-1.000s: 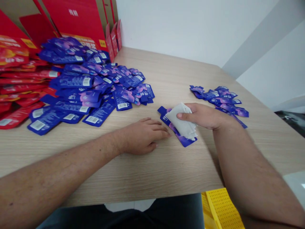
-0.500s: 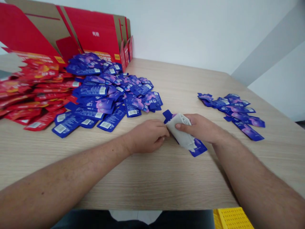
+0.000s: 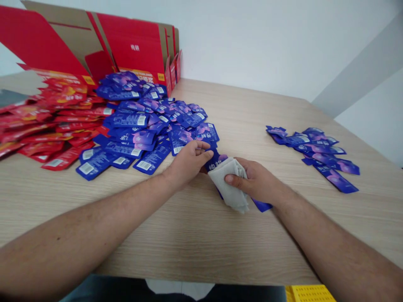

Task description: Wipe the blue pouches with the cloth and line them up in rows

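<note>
**Cloth on a blue pouch, both hands closed**

One blue pouch (image 3: 215,160) lies flat on the table (image 3: 195,235), slanting from upper left to lower right, directly between the two hands. The left hand (image 3: 188,161) pinches its upper end, thumb on top and fingers curled narrow around the edge. The right hand (image 3: 258,183) is closed on a crumpled white cloth (image 3: 231,187), thumb across the top, and presses it down on the pouch's middle, so that only the pouch's upper end and a lower corner show (the rest is covered).

Just behind the left hand spreads a big pile (image 3: 147,123) of the same blue pouches, its nearest ones almost touching the fingers. Left of it lie red pouches (image 3: 47,123) in a loose heap. Well apart to the right, beyond the right hand, a short row (image 3: 315,147) of blue pouches lies overlapping.

At the back left stand red cartons (image 3: 135,46), opened out with brown inner flaps showing; what they hold cannot be told. A corner of a yellow crate (image 3: 310,292) shows below the table edge, its contents out of view.

The held pouch bears white Chinese characters beside the cloth. Many pouches in the pile lie back up, showing white barcode labels. The cartons carry small white characters and a yellow strip, too small to read.
</note>
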